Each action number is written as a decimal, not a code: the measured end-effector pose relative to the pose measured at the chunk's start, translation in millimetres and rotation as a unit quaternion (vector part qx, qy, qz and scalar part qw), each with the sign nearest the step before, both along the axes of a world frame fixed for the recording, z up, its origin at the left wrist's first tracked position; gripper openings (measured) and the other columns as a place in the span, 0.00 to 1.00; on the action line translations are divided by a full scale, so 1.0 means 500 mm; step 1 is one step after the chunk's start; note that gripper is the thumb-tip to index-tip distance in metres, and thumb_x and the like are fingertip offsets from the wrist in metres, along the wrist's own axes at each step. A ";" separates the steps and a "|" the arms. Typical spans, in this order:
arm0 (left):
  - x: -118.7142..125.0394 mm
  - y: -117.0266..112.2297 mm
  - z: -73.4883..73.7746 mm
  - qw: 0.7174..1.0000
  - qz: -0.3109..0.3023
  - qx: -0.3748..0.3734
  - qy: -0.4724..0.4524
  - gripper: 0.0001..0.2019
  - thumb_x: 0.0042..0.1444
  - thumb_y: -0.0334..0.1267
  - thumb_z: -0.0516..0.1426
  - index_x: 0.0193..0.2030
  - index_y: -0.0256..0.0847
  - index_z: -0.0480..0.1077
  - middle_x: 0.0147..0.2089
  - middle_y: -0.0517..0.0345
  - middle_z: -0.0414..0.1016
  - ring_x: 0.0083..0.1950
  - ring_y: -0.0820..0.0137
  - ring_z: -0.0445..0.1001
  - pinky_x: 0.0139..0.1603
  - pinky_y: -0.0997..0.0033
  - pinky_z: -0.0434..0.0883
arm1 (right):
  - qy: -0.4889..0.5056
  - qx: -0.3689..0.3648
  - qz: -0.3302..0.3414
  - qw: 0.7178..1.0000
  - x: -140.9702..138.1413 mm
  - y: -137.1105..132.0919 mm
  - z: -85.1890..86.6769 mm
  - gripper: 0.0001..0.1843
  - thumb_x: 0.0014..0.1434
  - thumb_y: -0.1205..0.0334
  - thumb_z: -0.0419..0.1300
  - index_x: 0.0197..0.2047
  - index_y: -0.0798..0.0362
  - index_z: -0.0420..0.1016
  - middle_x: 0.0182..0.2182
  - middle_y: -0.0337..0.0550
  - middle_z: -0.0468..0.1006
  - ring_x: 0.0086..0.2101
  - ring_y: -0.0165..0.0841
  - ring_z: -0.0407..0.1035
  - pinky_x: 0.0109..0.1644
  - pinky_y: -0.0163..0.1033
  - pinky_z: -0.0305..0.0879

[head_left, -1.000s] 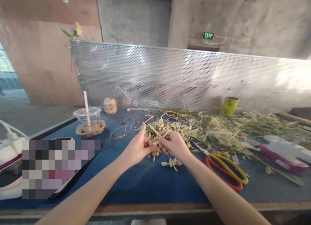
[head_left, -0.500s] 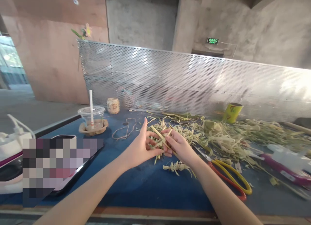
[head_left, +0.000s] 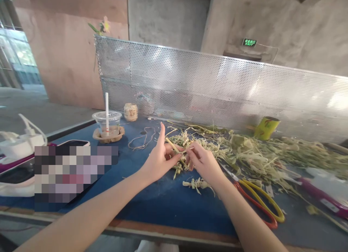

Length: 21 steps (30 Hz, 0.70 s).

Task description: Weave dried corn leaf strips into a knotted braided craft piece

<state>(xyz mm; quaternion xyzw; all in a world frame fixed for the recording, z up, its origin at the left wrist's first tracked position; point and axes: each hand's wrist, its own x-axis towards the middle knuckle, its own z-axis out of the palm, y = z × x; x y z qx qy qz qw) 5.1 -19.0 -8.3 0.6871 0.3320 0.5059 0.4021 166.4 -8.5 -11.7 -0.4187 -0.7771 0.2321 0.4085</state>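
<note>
Hands at the centre of the head view, working dried plant strips above a blue table top [head_left: 163,201]. The left hand [head_left: 160,160] closes thumb and lower fingers on a small bundle of straw strips [head_left: 179,165], while its index finger stands straight out toward 12 o'clock. The right hand [head_left: 205,164] pinches a thin strip [head_left: 188,149] between thumb and forefinger. The fingertips of the two hands nearly meet over the bundle.

A pale stalk [head_left: 172,145] sticks out of the bundle. Its long axis runs from 11 o'clock to 5 o'clock, and the free end points toward 11 o'clock. The thin strip lies almost level, along the line from 9 to 3 o'clock. The bundle hangs just clear of the table between the two palms.

At 6 o'clock from the hands, on the table, lies a loose curl of strips [head_left: 195,183]. At 4 o'clock lie scissors [head_left: 258,205] with red and yellow handles, blades toward the hands. From 1 to 3 o'clock spreads a pile of cut stalks [head_left: 250,154], with a yellow cup [head_left: 266,128] behind it. At 11 o'clock lies a string [head_left: 143,140]. At 10 o'clock stand a plastic cup [head_left: 107,122] with a straw and a small jar [head_left: 131,112]. A perforated metal panel [head_left: 217,89] closes the far edge.
</note>
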 end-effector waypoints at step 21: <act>-0.006 0.000 0.006 0.993 -0.086 -0.082 -0.014 0.42 0.56 0.38 0.52 0.64 0.38 0.21 0.29 0.59 0.69 0.23 0.77 0.61 0.24 0.74 0.60 | 0.159 -0.037 0.020 0.986 -0.010 0.009 0.004 0.21 0.56 0.57 0.50 0.14 0.52 0.56 0.13 0.35 0.60 0.18 0.26 0.56 0.28 0.35 0.55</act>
